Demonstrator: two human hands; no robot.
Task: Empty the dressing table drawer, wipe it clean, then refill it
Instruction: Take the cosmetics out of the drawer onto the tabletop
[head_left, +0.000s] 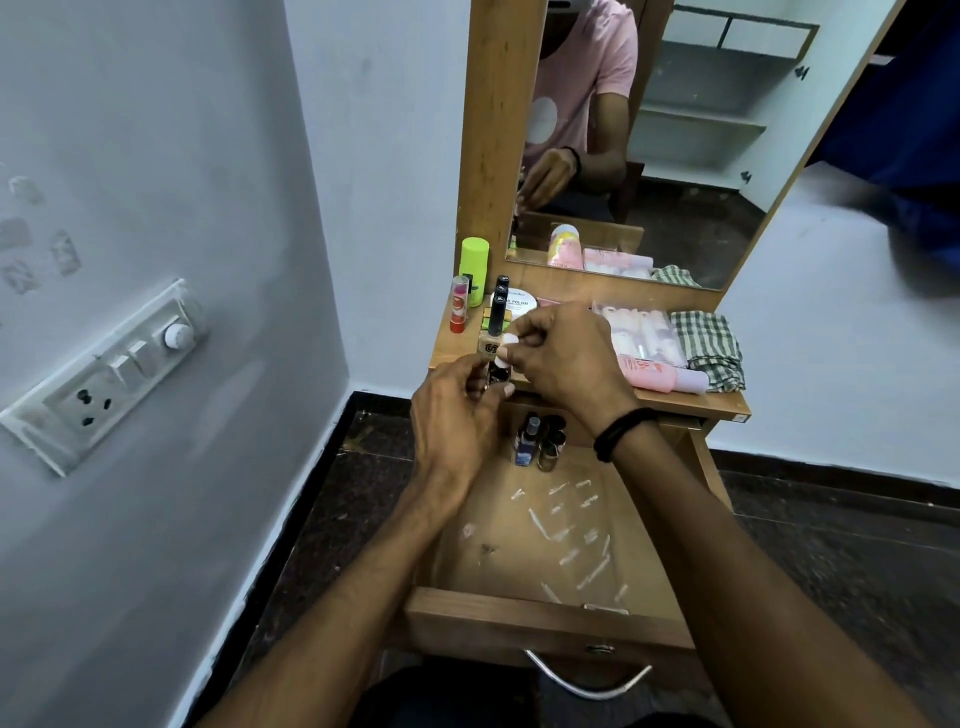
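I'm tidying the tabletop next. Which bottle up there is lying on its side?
The pink bottle at the front right, beside the checked cloth. The green bottle and the red tube at the back left stand upright.

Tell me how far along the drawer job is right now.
Mostly emptied: green bottle, round tin, pink bottles and checked cloth sit on the tabletop. In hand: the left hand grips small bottles, the right hand pinches a white cap. Left: the nail polish bottles at the back of the drawer, then wiping, since white scraps litter its floor, then refilling.
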